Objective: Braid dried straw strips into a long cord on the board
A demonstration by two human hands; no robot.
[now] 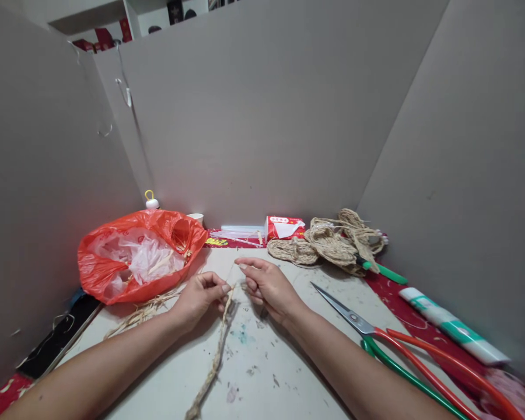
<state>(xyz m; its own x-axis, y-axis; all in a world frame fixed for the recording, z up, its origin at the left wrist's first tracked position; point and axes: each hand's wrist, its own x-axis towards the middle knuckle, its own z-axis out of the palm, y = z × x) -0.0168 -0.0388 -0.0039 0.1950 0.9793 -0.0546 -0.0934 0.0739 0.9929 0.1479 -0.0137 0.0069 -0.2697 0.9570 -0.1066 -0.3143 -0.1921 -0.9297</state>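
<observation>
My left hand [205, 297] is closed in a pinch on the upper end of a knobbly tan straw cord [219, 344], which runs down toward me over the board [284, 361]. Just right of it, my right hand [266, 286] pinches thumb against forefinger. A very thin pale thread [231, 273] seems to stretch from these fingertips to the cord's tip. Loose straw strips [144, 312] lie left of my left hand. Near my right forearm rest large scissors [354, 319] with red and green handles, blades pointing away from me.
A red plastic bag [96, 262] with white plastic and straw inside stands at the left. Coiled straw braids [332, 242] lie at the back right, beside a red tissue pack [273, 227]. A green-and-white roll [455, 326] lies at right. Grey panels [262, 128] enclose the table.
</observation>
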